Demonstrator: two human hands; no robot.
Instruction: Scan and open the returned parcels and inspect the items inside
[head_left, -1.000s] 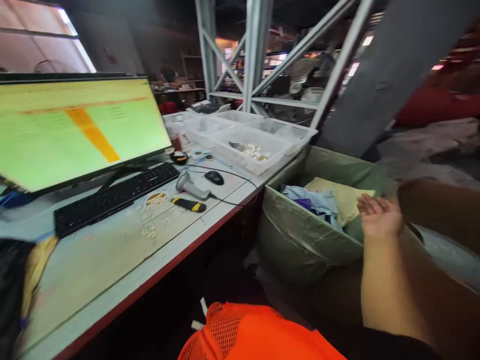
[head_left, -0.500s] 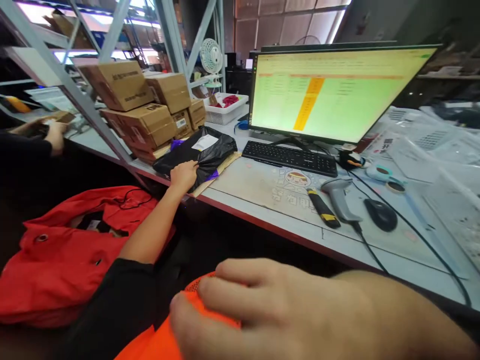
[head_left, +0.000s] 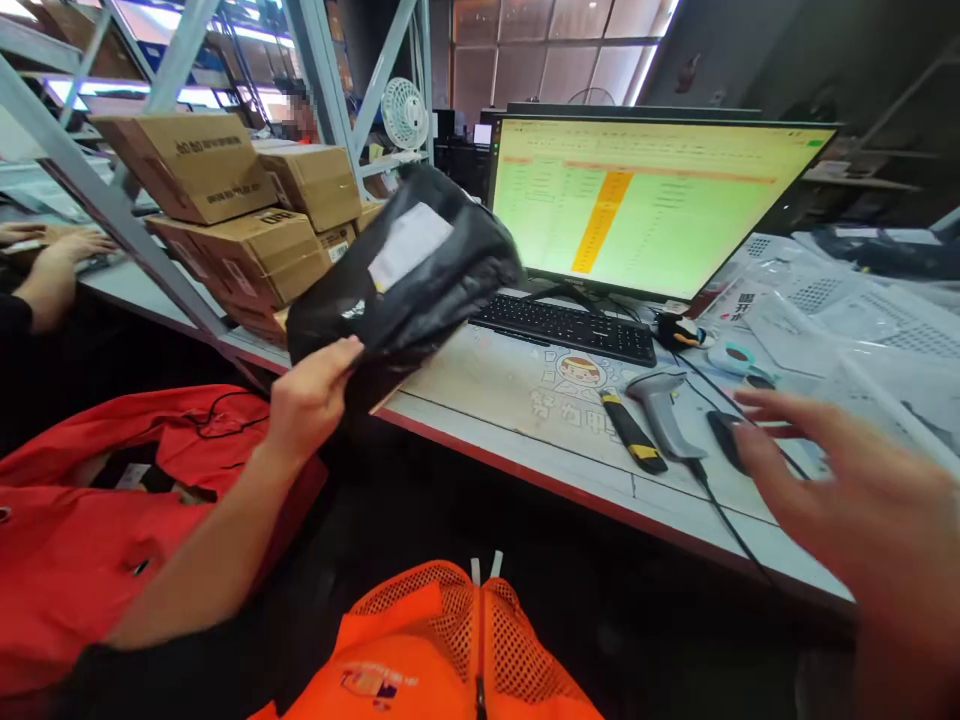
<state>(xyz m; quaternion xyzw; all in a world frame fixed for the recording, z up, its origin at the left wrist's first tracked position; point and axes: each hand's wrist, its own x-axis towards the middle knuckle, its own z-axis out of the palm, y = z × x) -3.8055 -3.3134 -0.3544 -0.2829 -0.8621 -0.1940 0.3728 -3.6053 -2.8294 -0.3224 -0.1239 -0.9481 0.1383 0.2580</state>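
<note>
My left hand (head_left: 311, 395) grips the near edge of a black plastic mailer bag (head_left: 450, 270), which is lifted and tilted over the desk. A white label (head_left: 410, 245) is stuck on its upper face. On the right, my right hand (head_left: 847, 480) hangs above the desk, slightly blurred, its fingers apart and nothing in it. Close to its fingertips lies a black computer mouse (head_left: 724, 440), partly covered by the hand. A grey barcode scanner (head_left: 664, 410) and a black and yellow box cutter (head_left: 632, 432) rest left of the mouse.
Cardboard boxes (head_left: 247, 250) are stacked at the left beside a metal rack post. A monitor (head_left: 667, 210) and keyboard (head_left: 570, 328) stand behind the mailer. Clear plastic bags (head_left: 862, 310) lie at the right. Another person's hands (head_left: 64, 255) show at far left; a red bag (head_left: 112, 560) sits below.
My left hand has raised the black mailer off the desk and tilted it. My right hand has moved from in front of the orange vest out to the right, near the mouse.
</note>
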